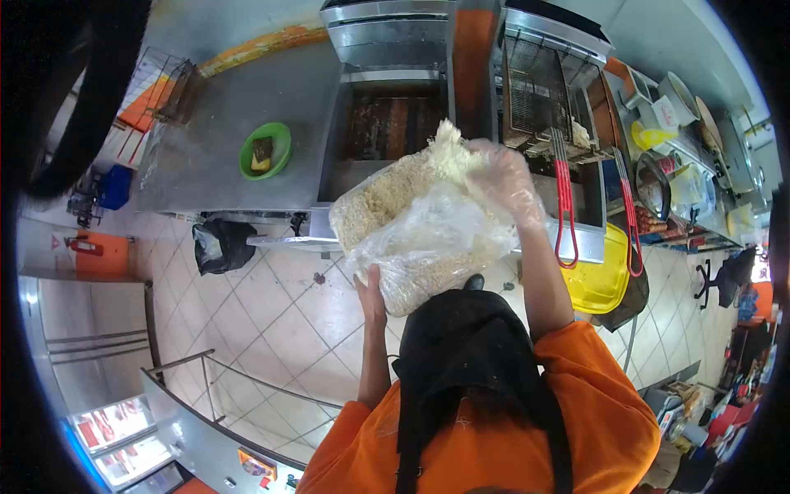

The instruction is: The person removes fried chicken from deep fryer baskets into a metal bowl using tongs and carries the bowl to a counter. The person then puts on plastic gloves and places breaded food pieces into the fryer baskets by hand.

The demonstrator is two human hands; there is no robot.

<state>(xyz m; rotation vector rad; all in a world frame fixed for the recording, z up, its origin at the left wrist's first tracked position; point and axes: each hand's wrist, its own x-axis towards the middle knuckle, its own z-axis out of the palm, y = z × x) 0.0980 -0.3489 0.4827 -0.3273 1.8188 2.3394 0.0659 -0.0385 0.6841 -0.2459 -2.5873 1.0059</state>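
“Before the steel fryers [391,54], where's the large clear plastic bag [436,239] of pale, crumbly pieces?”

“Held between both hands, just on the near side of the left fryer. The left hand [371,295] supports its near left corner, part-open, thumb against the plastic, most fingers hidden. The right hand [504,174], under clear film, has its fingers curled on the far right edge; how firmly, I can't tell.”

“How far along is it?”

“The far end looks open, pieces bunched there. It's well filled, so I'd judge most is left inside. None shows in the left fryer's dark well [391,123].”

“And the wire baskets [535,90], far right?”

“One holds a pale clump; its source isn't clear.”
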